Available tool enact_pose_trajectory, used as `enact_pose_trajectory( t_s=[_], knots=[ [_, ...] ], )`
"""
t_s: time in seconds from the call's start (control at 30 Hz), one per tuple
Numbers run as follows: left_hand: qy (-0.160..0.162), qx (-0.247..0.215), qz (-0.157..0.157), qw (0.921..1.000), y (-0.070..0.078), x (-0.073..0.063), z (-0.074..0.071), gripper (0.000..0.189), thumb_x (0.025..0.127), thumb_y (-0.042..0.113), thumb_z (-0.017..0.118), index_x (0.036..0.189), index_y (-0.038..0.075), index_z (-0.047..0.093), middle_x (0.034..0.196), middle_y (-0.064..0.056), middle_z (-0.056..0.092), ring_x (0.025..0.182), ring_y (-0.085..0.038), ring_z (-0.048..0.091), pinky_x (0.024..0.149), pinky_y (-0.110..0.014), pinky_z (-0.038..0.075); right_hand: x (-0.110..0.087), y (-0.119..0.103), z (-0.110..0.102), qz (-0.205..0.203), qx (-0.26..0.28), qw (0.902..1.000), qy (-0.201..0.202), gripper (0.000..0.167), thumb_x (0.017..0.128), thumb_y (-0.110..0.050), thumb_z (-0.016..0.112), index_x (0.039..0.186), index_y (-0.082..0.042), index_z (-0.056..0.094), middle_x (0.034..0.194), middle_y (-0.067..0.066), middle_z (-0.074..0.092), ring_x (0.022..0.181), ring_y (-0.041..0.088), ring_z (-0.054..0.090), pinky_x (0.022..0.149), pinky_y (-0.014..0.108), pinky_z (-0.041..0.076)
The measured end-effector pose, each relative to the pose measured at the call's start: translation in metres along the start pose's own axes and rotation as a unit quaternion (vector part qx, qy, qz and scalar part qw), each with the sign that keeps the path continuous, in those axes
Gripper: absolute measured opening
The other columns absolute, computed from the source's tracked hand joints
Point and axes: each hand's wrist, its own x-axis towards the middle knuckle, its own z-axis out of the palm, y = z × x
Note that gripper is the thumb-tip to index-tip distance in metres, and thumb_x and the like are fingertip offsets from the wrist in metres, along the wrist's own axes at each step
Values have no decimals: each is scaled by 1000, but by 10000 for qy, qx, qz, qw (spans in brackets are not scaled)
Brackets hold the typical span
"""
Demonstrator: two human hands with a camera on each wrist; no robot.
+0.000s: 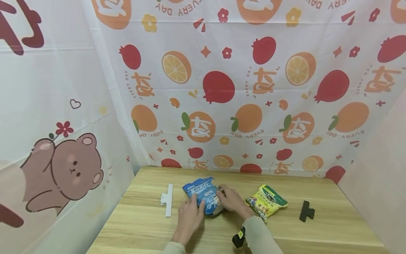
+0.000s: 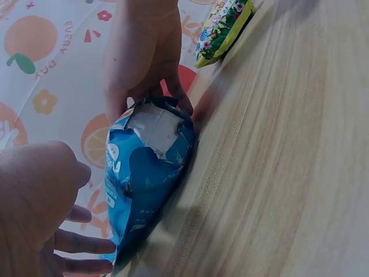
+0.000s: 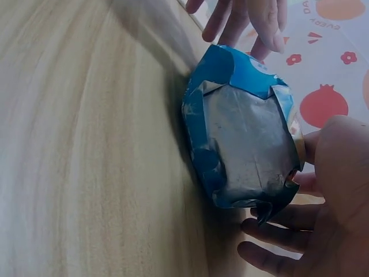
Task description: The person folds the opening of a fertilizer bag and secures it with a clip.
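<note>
At the lower centre of the head view, a blue bag point(image 1: 206, 194) lies on the wooden tabletop point(image 1: 136, 229), between two hands; the left hand point(image 1: 189, 214), fingers spread and fairly straight, touches its lower-left side; the right hand point(image 1: 233, 200) touches its right end, though whether it pinches there I cannot tell; lower right, a yellow-green packet point(image 1: 268, 201) lies near the right forearm, a black clip point(image 1: 306, 211) beyond; left of the bag lies a white clip point(image 1: 168, 201).

Wrist views look dim, with soft shadows point(image 3: 158, 37).
</note>
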Motion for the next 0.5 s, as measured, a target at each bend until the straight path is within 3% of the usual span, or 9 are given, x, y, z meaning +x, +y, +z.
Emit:
enact_pose_trajectory(
  t_s=[0.27,0.5],
  knots=[
    [-97,-148,80,9998,3,1,1,47,103,33,56,137,0,53,130,-30,64,120,-47,58,100,-64,44,1,-1,-6,208,791,9966,-129,44,109,-33,42,138,-4,58,137,20,62,128,40,59,103,57,49],
    [-104,-155,14,9998,4,2,1,49,103,34,56,138,1,53,131,-30,64,121,-48,58,100,-65,44,1,-1,-9,433,1030,9937,-84,45,109,-37,43,136,-6,61,138,20,61,132,41,56,106,59,46]
  ],
)
